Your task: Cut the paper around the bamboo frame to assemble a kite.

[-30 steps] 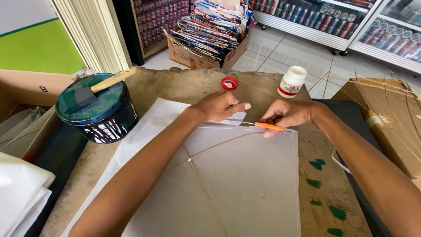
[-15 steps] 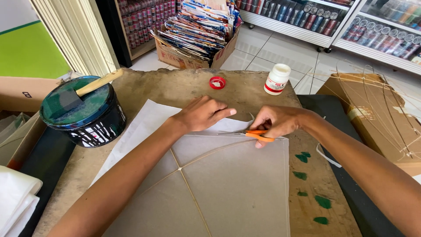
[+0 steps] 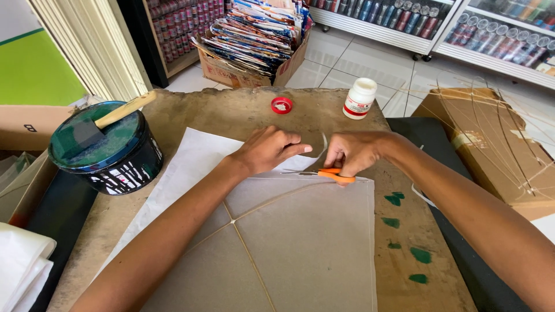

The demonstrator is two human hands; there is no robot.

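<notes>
While the left hand lies flat with its fingers spread and pressed on the upper edge of the pale kite sheet, holding nothing, the right hand is curled tight around the orange-handled scissors, whose blades point along that same edge toward the left hand. The kite sheet, with its thin crossed sticks, lies on top of a larger white paper spread over the worn brown table. By the look of it the step in hand is trimming paper along the kite sheet's top border, and a thin curl of paper stands up just beyond it between the two hands. The next cut seems to call for the flat hand to keep the sheet from sliding while the blades follow the edge closely without nicking the stick. Beyond the kite sheet sit a red cap and a white glue bottle; off its left side stands a dark paint tin with a brush resting across its lid; green smears mark the table along its right side.
</notes>
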